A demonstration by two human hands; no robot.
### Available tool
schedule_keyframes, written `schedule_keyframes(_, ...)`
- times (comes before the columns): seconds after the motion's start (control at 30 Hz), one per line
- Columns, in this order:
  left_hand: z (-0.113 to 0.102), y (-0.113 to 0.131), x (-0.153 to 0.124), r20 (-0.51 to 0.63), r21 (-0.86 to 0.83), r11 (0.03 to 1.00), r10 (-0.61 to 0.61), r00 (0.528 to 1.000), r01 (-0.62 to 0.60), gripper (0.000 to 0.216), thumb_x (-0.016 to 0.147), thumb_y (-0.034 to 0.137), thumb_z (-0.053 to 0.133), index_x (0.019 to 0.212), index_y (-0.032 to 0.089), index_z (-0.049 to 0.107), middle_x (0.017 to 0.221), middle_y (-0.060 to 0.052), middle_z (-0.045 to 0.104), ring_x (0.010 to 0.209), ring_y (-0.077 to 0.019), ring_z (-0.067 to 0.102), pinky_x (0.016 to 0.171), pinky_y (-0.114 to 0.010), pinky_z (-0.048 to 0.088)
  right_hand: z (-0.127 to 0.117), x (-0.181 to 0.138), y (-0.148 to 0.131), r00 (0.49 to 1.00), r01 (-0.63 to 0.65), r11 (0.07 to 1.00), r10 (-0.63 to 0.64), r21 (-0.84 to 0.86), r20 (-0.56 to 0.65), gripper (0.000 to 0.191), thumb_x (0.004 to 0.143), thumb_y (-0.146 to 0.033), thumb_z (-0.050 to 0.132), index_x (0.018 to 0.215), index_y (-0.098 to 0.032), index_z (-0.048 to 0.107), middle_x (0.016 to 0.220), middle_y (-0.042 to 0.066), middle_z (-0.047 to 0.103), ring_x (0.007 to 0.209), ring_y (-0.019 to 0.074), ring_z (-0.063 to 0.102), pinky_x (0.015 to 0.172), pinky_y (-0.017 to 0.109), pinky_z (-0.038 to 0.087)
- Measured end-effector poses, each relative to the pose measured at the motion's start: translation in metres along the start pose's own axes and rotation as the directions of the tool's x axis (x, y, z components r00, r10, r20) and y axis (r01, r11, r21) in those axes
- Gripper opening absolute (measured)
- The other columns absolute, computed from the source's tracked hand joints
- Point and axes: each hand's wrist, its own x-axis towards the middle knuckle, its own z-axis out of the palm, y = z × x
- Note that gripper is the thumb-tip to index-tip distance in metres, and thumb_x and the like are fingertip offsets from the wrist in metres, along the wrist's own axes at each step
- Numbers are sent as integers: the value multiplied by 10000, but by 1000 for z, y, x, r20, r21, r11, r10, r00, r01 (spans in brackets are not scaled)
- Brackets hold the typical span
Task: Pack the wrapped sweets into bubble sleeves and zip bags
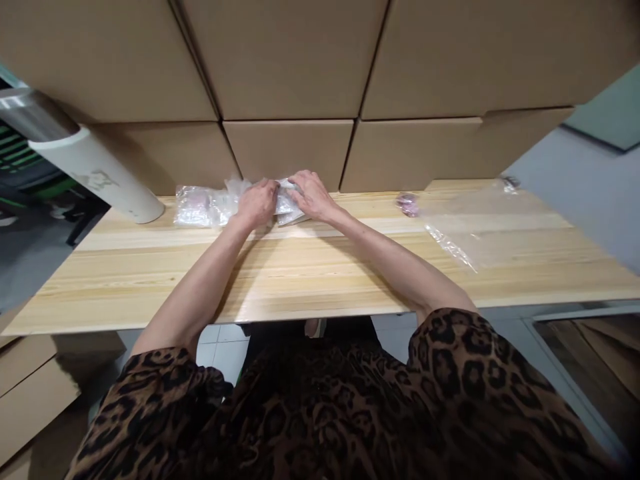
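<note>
At the back of the table, close to the boxes, both my hands are on clear plastic bags. My left hand [259,203] has its fingers curled down over the crinkled plastic. Beside it, my right hand [313,193] is bent over a clear plastic bag [286,205], its fingertips pressed on the film. More clear bags [197,205] lie to the left of my left hand, with something faintly pink inside. What is under my fingers is partly hidden.
Stacked cardboard boxes [287,150] wall off the table's far side. A white flask [113,177] with a metal cap stands at the left. Right of my hands are a small pink packet [408,205] and a large clear plastic sheet or bag [480,230] on the wooden table [300,280].
</note>
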Motion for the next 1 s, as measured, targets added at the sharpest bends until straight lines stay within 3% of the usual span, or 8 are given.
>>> schedule_keyframes(0.13,0,3,0,21,83,996,21,1000,-23,510,1055,208,267,1426,162,615,1404,-185,699,1269,-335,666,1096,-481,499,-49,-51,33,998,-34,992,29,-122,-47,359,1062,-252,562,1392,-135,640,1525,167,600,1424,297,499,1296,482,323)
schedule_keyframes(0.23,-1,5,-2,28,111,992,53,998,-56,527,1043,193,274,1478,122,563,1417,-232,673,1307,-363,646,1118,-498,472,-90,-108,74,979,-206,918,196,-340,-64,447,1059,-291,518,1452,-98,608,1550,242,567,1444,378,489,1260,543,333)
schedule_keyframes(0.4,-16,8,-1,79,89,995,33,996,-40,556,1082,268,221,1529,134,524,1416,-229,665,1298,-362,648,1095,-492,476,-140,-200,128,845,-513,710,517,-483,-137,422,1019,-348,597,1321,-60,659,1422,351,609,1309,424,567,1108,553,431)
schedule_keyframes(0.53,-26,15,0,-17,109,992,67,998,-65,529,1079,329,272,1477,199,595,1482,-190,623,1374,-362,589,1167,-532,424,-153,-239,146,843,-484,631,523,-606,-129,364,1060,-295,437,1128,-67,713,1263,313,690,1187,393,623,1007,499,474)
schedule_keyframes(0.67,-20,22,-3,-89,72,989,132,987,-126,545,1095,425,273,1484,219,593,1494,-171,634,1435,-346,540,1252,-523,342,-155,-252,153,872,-445,611,461,-655,-162,366,1043,-202,381,1037,-91,730,1165,280,731,1117,364,656,929,446,485)
schedule_keyframes(0.83,-9,24,-4,41,36,995,95,995,-96,549,1095,435,328,1487,151,588,1561,-178,625,1492,-333,521,1299,-522,309,-162,-265,139,868,-496,668,409,-555,-282,346,1071,-320,410,975,-182,712,1115,247,749,1078,347,686,875,423,492)
schedule_keyframes(0.93,-13,36,-16,-107,-41,991,124,986,-129,542,1081,446,409,1503,158,590,1642,-183,560,1606,-358,409,1364,-594,175,-160,-270,110,893,-445,764,339,-466,-297,329,1046,-372,428,938,-206,690,1062,209,754,1005,330,695,829,415,495)
schedule_keyframes(1.0,-16,54,-34,-235,-182,961,162,958,-207,542,1075,490,437,1473,173,627,1621,-187,577,1601,-360,422,1369,-582,208,-151,-268,82,923,-365,862,286,-351,-257,336,1042,-420,449,902,-218,678,979,163,747,903,295,683,803,404,489)
